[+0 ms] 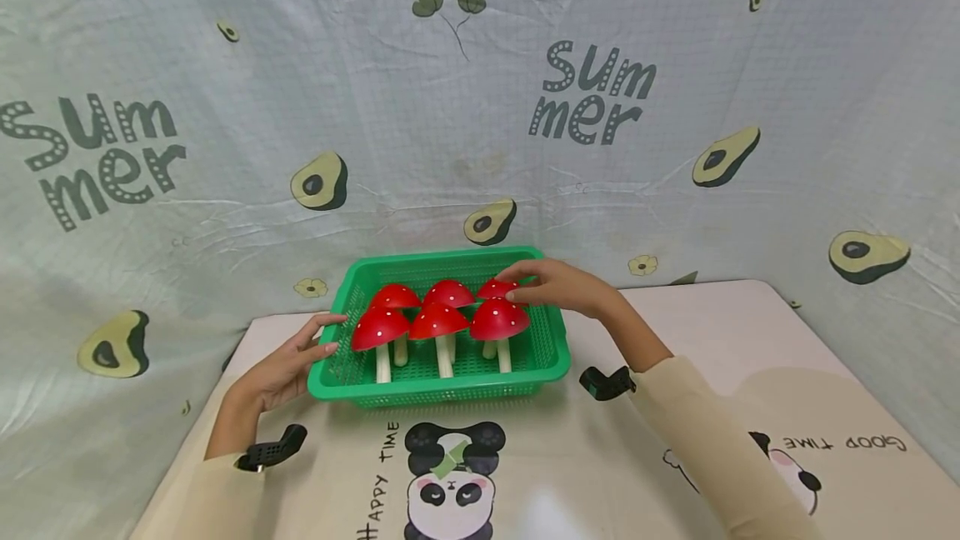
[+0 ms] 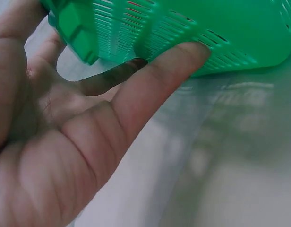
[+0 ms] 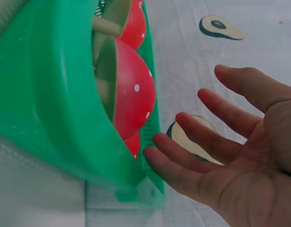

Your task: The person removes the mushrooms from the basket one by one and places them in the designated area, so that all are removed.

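Observation:
A green plastic basket point(image 1: 450, 392) with slotted walls holds several toy mushrooms, standing in two rows with red white-dotted caps and pale stems. At its left end is my left hand point(image 1: 288, 361), fingers extended by the rim; in the left wrist view a straight digit overlaps the basket's slotted wall point(image 2: 259, 28). My right hand point(image 1: 558, 283) hovers at the back right corner, fingertips close over the back right mushroom point(image 1: 491, 288), just behind the front right mushroom point(image 1: 499, 320). Seen from the right wrist, its fingers point(image 3: 226, 142) are spread and loosely bent, beside a red cap point(image 3: 136, 87).
The basket stands on a pale tablecloth point(image 1: 600, 473) printed with a panda point(image 1: 452, 494) and lettering. Close behind it hangs a light curtain point(image 1: 405, 107) with avocado and "summer" prints. Each wrist wears a black camera mount, such as the right mount point(image 1: 606, 383).

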Demonstrator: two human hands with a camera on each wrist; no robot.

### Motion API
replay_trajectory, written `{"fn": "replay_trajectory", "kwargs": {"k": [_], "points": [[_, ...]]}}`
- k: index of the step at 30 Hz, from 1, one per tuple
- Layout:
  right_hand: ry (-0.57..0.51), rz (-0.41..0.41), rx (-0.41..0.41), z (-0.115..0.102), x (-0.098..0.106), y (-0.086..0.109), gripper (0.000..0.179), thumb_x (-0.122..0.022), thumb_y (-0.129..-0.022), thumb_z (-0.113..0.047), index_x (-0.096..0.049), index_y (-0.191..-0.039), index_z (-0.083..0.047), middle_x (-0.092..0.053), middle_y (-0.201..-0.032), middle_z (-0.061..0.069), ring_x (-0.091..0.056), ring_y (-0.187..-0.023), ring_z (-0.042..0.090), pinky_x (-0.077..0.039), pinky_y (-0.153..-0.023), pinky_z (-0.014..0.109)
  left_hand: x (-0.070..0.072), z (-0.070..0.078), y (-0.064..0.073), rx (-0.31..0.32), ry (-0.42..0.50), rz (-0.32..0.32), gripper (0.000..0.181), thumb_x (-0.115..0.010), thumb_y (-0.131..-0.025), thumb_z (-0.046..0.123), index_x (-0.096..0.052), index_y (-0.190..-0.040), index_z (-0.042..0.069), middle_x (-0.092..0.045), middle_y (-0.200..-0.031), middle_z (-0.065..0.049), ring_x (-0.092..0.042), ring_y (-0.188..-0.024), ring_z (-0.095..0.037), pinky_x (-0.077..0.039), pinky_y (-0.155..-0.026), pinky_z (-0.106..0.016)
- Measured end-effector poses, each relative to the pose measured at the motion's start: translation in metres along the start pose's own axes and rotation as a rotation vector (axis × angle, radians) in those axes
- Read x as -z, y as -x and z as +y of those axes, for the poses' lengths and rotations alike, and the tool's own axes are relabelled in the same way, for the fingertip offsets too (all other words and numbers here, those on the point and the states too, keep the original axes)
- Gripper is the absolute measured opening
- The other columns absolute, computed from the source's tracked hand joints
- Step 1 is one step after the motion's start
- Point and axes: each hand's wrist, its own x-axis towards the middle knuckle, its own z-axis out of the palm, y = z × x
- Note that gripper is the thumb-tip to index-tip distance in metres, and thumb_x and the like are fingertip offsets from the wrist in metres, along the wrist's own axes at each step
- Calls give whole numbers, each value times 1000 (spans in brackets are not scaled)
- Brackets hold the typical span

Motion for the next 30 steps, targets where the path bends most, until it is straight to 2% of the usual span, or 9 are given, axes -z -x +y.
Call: {"fn": "replay_trajectory", "kwargs": {"k": [4, 11, 15, 18, 22, 30], "points": [[7, -32, -27, 2, 0, -8, 48, -64, -99, -24, -56, -142, -4, -52, -145, 17, -50, -129, 34, -49, -102, 54, -1, -1, -1, 15, 8, -7, 44, -49, -109, 16, -39, -148, 31, -19, -149, -21, -67, -107, -26, -59, -86, -47], [61, -105, -92, 4, -1, -25, 57, -72, -94, -25, -54, -144, -5, -52, -146, 15, -47, -133, 35, -51, -101, 49, 1, -3, 3, 1, 36, -30, 46, -47, -109, 16, -36, -151, 31, -33, -141, -12, -67, -108, -25, -58, -88, -46], [65, -146, -150, 0, 0, -32, 57, -75, -92, -21, -55, -143, -6, -54, -143, 13, -49, -131, 33, -53, -99, 46, 2, -4, 2, -15, 46, -40, 47, -46, -110, 15, -35, -153, 31, -30, -142, -13, -67, -106, -23, -59, -86, -44], [26, -188, -209, -2, -2, -38, 59, -76, -91, -15, -53, -143, -5, -54, -141, 13, -51, -128, 31, -54, -97, 44, 2, -4, 0, -18, 47, -39, 48, -46, -110, 15, -35, -153, 31, -25, -145, -15, -67, -106, -23, -59, -86, -44], [-9, -238, -266, -4, -4, -41, 64, -77, -90, -10, -48, -146, -2, -50, -144, 15, -50, -129, 32, -54, -97, 42, 2, -5, -1, -15, 61, -34, 48, -46, -109, 14, -36, -152, 32, -29, -143, -15, -67, -105, -23, -58, -86, -46], [64, -270, -281, -7, -10, -44, 73, -81, -84, -10, -47, -149, -6, -47, -148, 13, -44, -133, 33, -57, -90, 37, 2, -5, 4, -22, 79, -41, 46, -45, -110, 15, -37, -151, 34, -42, -136, -8, -69, -106, -23, -58, -87, -46]]}}
